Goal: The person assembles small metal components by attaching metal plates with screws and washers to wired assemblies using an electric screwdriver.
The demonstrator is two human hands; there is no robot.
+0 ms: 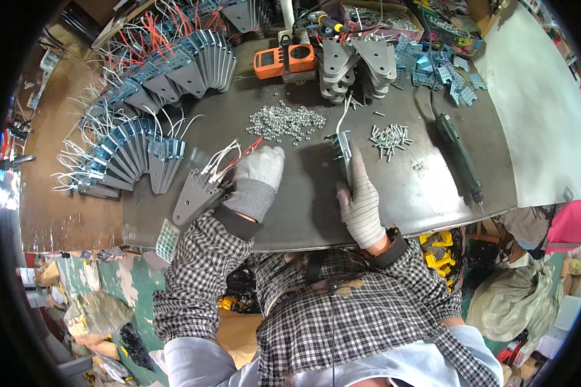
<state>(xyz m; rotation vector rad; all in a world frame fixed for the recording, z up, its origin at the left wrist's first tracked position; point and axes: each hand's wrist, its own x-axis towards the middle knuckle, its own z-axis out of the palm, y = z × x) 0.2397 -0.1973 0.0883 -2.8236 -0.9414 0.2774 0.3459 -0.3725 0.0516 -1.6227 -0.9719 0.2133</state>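
My left hand, in a grey knit glove, is closed on the table just below a pile of small metal nuts. Its fingertips are turned away, so whatever they hold is hidden. Beside its wrist lies a grey metal bracket with white and red wires. With its thumb and fingers, my gloved right hand grips another bracket, seen nearly edge-on, with a blue metal piece and white wires at its top. A heap of screws lies to the right of this hand.
Rows of wired brackets line the left side. Stacked grey plates and an orange meter stand at the back. Blue metal pieces lie back right. A corded screwdriver rests near the table's right edge.
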